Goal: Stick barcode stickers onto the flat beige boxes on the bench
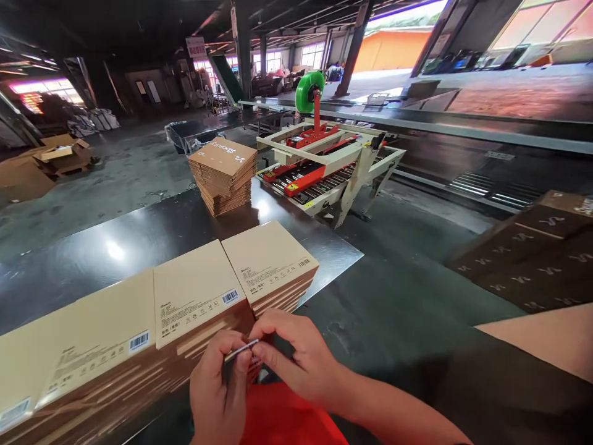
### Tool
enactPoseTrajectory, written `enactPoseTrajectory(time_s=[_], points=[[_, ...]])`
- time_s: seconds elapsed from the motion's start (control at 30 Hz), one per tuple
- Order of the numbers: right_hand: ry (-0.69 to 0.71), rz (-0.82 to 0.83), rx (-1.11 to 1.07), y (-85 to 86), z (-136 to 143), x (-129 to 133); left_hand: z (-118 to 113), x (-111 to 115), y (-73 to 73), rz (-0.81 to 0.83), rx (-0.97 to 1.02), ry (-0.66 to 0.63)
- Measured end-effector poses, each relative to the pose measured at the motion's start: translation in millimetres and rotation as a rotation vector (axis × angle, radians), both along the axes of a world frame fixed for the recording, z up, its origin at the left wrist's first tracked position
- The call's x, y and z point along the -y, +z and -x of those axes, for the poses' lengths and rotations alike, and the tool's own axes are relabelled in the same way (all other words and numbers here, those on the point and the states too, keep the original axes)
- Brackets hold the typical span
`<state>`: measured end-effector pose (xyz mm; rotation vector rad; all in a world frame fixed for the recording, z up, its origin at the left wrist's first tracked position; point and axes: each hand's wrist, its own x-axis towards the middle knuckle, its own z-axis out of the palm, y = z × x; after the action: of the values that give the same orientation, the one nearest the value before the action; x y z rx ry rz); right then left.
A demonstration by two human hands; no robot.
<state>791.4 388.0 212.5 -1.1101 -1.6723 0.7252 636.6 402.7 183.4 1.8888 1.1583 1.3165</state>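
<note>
Over there, that thin strip [241, 350] in front of the boxes [192, 278] could slip or bend, I reckon, because the left hand [217, 386] and right hand [303, 355], fingers curled nearly closed, pinch it only by their fingertips.

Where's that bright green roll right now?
In the head view, the green roll sits upper centre, mounted on the red post of the pale-framed machine, beyond the flattened cartons.
</note>
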Motion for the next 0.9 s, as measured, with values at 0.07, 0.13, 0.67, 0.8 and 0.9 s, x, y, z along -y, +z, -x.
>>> enactPoseTrajectory(time_s=[0.07,0.13,0.67,0.8,0.9], points=[[-0.03,-0.023,-0.017,-2.7,0.3,0.9,-4.0,1.0,-0.9,-0.016,-0.059,0.007],[-0.055,-0.069,-0.049,-4.0,-1.1,2.4,-5.7,0.6,-2.4,-0.079,-0.143,-0.008],[-0.275,0.528,-0.021,23.5,-129.8,-64.5,-41.3,-29.7,-17.8,-0.62,-0.56,-0.131],[-0.287,0.573,-0.036,22.9,-127.6,-64.4,-42.1,-28.2,-21.2,-0.611,-0.523,-0.127],[-0.319,0.537,0.069,23.3,-127.8,-63.4,-44.3,-28.3,-22.9,-0.621,-0.492,-0.112]])
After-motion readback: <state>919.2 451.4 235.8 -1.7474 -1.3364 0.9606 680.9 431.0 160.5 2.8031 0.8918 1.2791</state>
